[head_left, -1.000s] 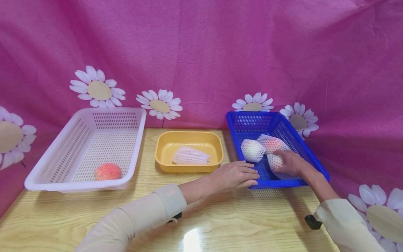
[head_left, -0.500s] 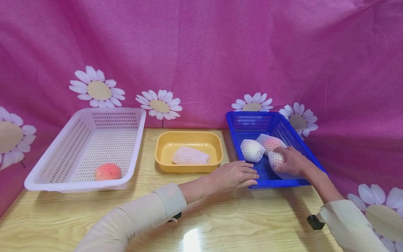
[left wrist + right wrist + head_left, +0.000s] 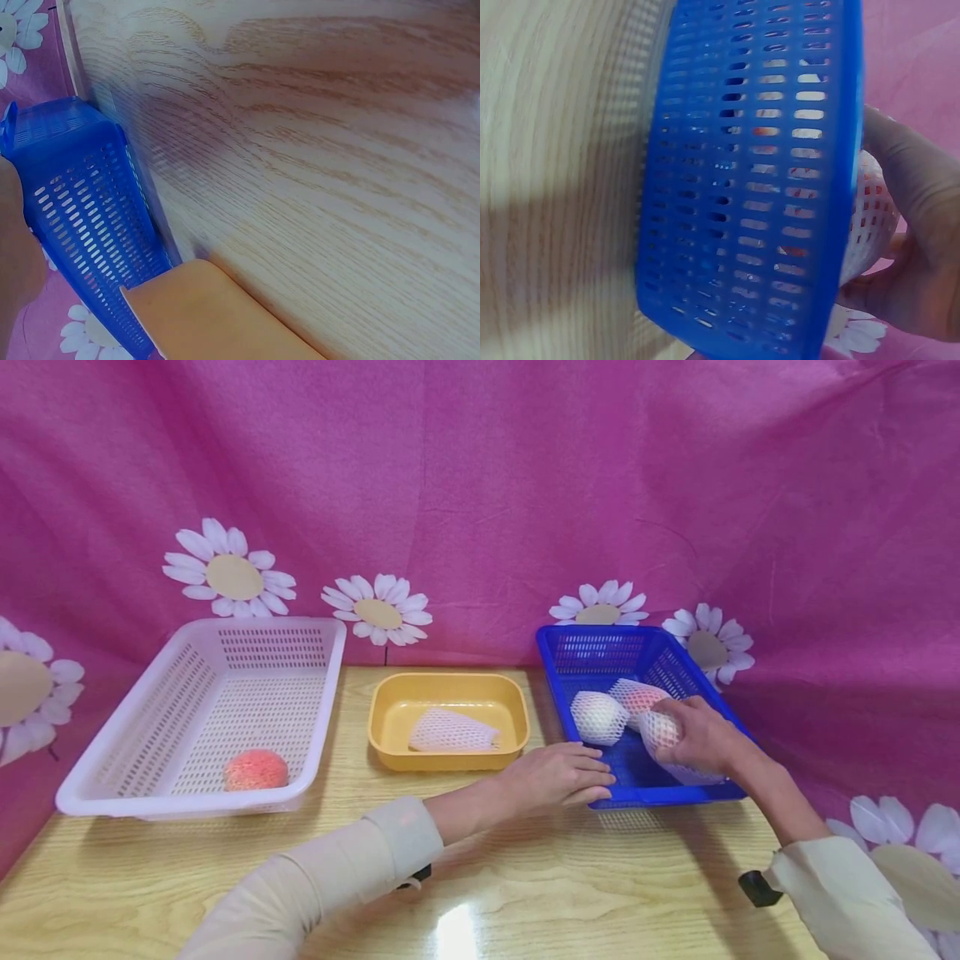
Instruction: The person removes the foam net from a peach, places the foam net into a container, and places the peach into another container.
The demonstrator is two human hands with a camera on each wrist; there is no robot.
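My right hand (image 3: 701, 739) curls round a round fruit in a white foam net (image 3: 662, 732), which looks like a peach, inside the blue basket (image 3: 637, 797). The net's loose end trails toward the basket's near right corner. In the right wrist view, the netted fruit (image 3: 871, 217) shows between thumb and fingers above the basket's rim. Beside it lie a pale netted fruit (image 3: 597, 718) and a pinkish netted peach (image 3: 637, 697), partly covered by the right hand. My left hand (image 3: 558, 777) rests at the basket's near left corner, fingers extended over the rim.
To the left stands a white basket (image 3: 330, 693) with a bare pink-red peach (image 3: 257, 770) near its front. Between the baskets, a yellow tub (image 3: 450, 762) holds an empty foam net (image 3: 453, 731). A magenta flowered cloth (image 3: 480, 510) hangs behind the wooden table (image 3: 525, 893).
My right hand has shifted slightly right and up with the netted fruit, which has come a little higher in the basket. The left hand stays put.
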